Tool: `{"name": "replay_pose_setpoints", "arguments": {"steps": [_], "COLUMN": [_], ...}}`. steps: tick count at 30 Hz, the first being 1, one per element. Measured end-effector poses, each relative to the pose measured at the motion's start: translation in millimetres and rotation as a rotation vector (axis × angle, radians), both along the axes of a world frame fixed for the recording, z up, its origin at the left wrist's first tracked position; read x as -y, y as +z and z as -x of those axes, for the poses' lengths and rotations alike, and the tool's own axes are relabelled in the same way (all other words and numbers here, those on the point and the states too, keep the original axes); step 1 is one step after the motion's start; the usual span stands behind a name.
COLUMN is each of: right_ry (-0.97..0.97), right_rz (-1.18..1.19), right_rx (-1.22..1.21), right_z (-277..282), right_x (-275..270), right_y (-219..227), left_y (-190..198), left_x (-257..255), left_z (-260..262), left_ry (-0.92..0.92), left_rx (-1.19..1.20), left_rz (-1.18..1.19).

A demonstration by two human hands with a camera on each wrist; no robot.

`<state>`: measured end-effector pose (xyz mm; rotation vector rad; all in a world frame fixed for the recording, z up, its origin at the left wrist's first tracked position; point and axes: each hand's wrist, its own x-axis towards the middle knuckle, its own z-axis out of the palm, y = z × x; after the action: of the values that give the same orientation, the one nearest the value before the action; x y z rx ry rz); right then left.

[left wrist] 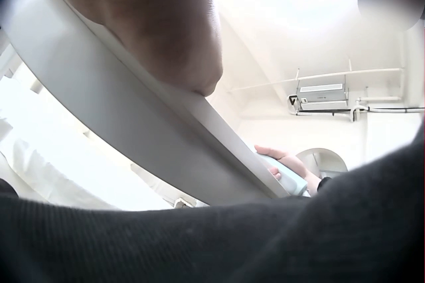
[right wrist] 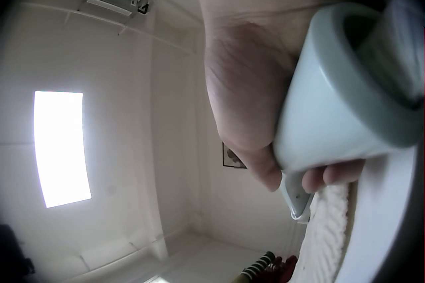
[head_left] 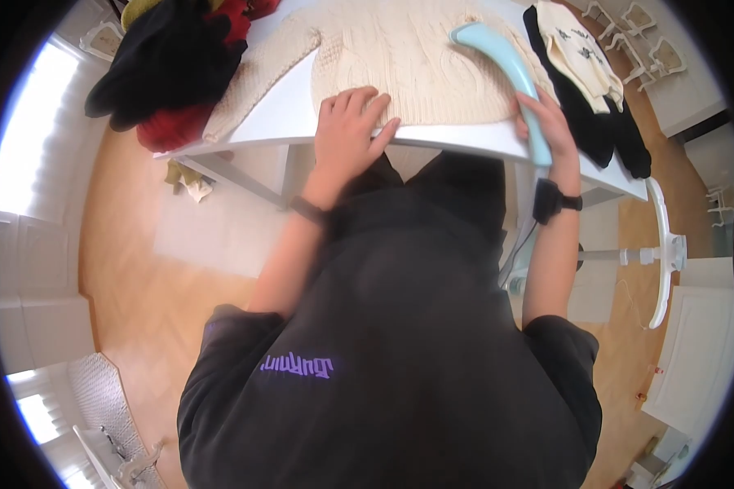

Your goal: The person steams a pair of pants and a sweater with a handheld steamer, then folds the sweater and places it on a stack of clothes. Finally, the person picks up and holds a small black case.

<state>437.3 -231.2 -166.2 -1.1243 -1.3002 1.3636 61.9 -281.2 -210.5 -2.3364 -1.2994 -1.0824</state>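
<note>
A cream cable-knit sweater [head_left: 400,61] lies spread on the white table [head_left: 281,114], its ribbed hem towards the person. My left hand [head_left: 352,130] rests on the hem near the table's front edge, fingers extended. In my right hand [head_left: 553,130] is the handle of a light blue garment steamer [head_left: 510,65], thumb and fingers wrapped round it. The steamer's head lies over the sweater's right part, pointing away from the person. Seen from the right wrist, the hollow lower end of the steamer handle [right wrist: 339,114] is close to the camera.
Black clothes [head_left: 167,61] and a red garment [head_left: 175,126] are heaped at the table's left end. A cream printed garment [head_left: 583,53] lies on black clothing [head_left: 599,134] at the right. Beyond that end stands a white hanger-topped pole [head_left: 665,253].
</note>
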Motion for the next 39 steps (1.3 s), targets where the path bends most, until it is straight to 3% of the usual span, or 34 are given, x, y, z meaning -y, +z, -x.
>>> {"name": "replay_pose_setpoints", "arguments": {"steps": [5,14,20,25,27,28,31,33,36,38,39], "right_ry": [-0.032,-0.058,-0.103,-0.109,-0.064,-0.052,-0.057,-0.047,0.009,0.117,0.161], "right_rz": [-0.021,0.008,-0.014,0.056,0.076,0.079,0.091,0.109,0.171,0.284,0.315], "right_rx": [0.011,0.039,0.010,0.023,0.039,0.035,0.043,0.069,0.062,-0.037,-0.051], "right_z": [2,5,9,12,10,10,14,14,7,5,7], "right_x": [1,9,16,16,16,14,14,14,17,17,14], "right_y": [1,4,4,9,12,12,18,22,37,56,74], "left_y": [7,29,27,40,61,71,109,129,130,124,116], "left_x": [-2,-9,-5,-7,-7,-13,-33,-63,-126,-173,-195], "left_z": [1,18,11,24,31,35,39,34,15,-4,-13], "left_ry": [-0.006,-0.174,-0.104,-0.163,-0.258,-0.248,-0.364,-0.389,-0.446,-0.518,-0.514], "left_rx": [0.016,0.187,0.211,0.192,0.061,0.066,-0.050,-0.074,-0.036,0.184,0.181], "left_rz": [0.009,0.352,0.324,0.388,0.553,0.543,0.810,0.818,0.790,1.061,1.065]}}
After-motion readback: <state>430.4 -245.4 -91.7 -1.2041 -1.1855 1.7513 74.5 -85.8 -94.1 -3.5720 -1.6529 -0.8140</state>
